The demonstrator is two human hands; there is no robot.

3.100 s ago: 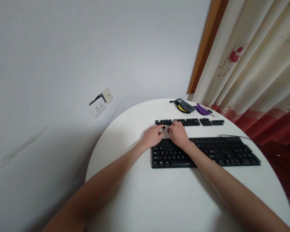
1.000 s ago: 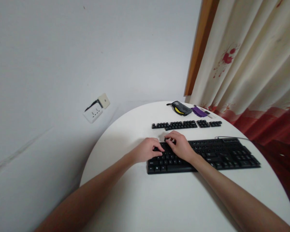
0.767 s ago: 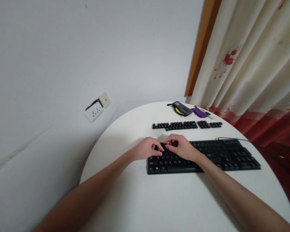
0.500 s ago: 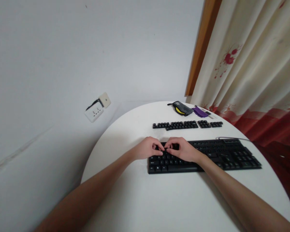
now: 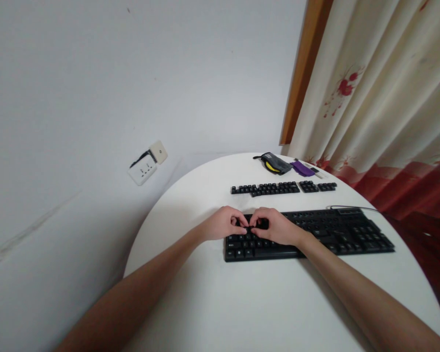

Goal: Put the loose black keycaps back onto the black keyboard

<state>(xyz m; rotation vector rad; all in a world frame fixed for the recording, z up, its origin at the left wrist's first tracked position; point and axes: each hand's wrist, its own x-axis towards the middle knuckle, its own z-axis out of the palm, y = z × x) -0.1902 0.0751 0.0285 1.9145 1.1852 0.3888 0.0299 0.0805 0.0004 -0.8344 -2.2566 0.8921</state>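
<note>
A black computer keyboard [image 5: 278,253] lies on the white table, with bare patches in its upper rows where keycaps are off. My left hand [image 5: 225,223] is over its left end, thumb and fingers bent into a pinch. From the other side my right hand [image 5: 273,226] pinches at the same spot, so the fingertips of both hands nearly meet. Between them is a dark keycap [image 5: 249,229], mostly covered by the fingers; whether it is still seated cannot be made out.
Behind the keyboard, loose black keycaps [image 5: 278,188] stand in rows on the round white table [image 5: 190,195]. Farther back lie a grey and yellow pouch [image 5: 276,164] and a purple cloth item [image 5: 302,168]. A cable [image 5: 346,207] leaves the keyboard's back edge. The wall stands close on the left.
Both hands stay at the same place on the keyboard, with only slight finger movement. The whole view has shifted a little.
</note>
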